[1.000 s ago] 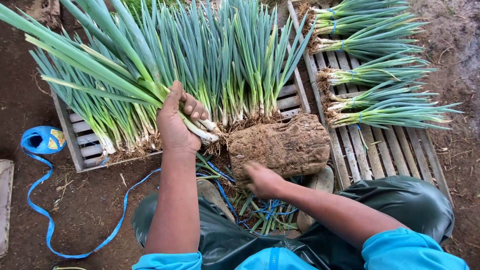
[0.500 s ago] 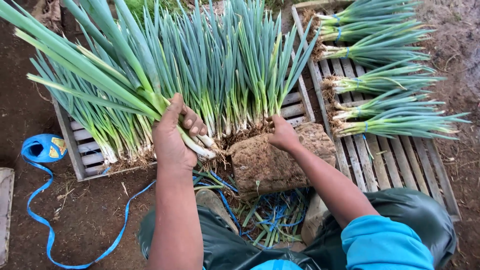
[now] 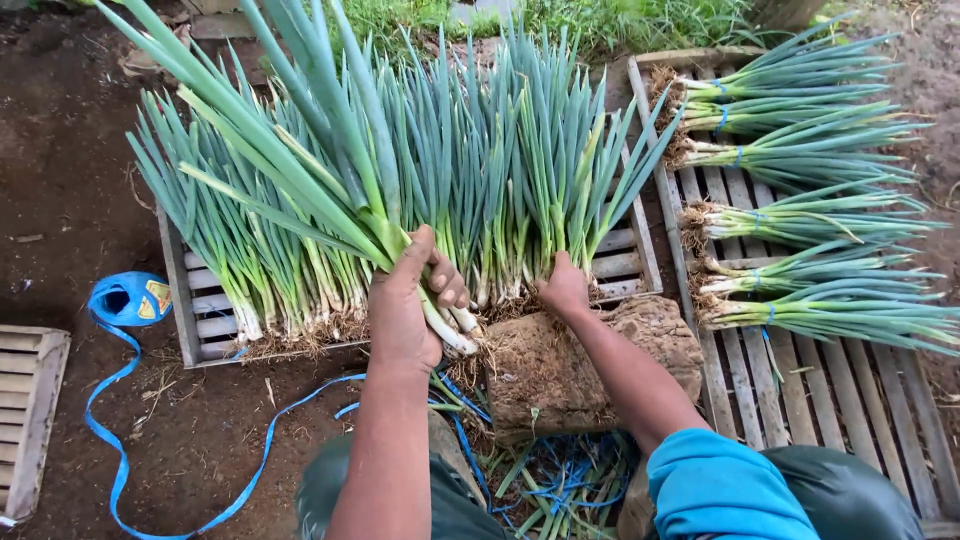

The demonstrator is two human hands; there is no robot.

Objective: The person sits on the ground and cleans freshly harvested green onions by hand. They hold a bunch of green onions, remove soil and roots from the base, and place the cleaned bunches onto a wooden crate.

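Nearest to you, a litter of green trimmings and loose blue ties (image 3: pixel 545 480) is lying on the soil between your knees, just under a rough brown block of wood (image 3: pixel 575 365). A long blue strap (image 3: pixel 180 470) is trailing across the dirt on your left, running up to its blue roll (image 3: pixel 130 298), and the corner of a small slatted crate (image 3: pixel 28 400) is showing at the left edge.

Your left hand (image 3: pixel 408 312) is gripping a bunch of green onions (image 3: pixel 330 190), fingers (image 3: pixel 447 288) clamped around the white stems just above the roots, with the leaves fanning up and away to the left. Your right hand (image 3: pixel 563 287) is reaching over the block, its fingers buried among the stems of the loose green onions (image 3: pixel 520 170) at the front edge of that row; you cannot tell whether they are closing on a stalk, because the leaves and the back of the hand are covering them.

Those loose onions are standing in a thick row on a wooden slatted pallet (image 3: pixel 200 310), roots toward you, blocking most of the slats. Farther right, tied bundles of green onions (image 3: pixel 800 230) are lying side by side on a second slatted pallet (image 3: pixel 830 390), roots pointing left. Beyond everything, a strip of grass (image 3: pixel 620 20) is bordering the soil.
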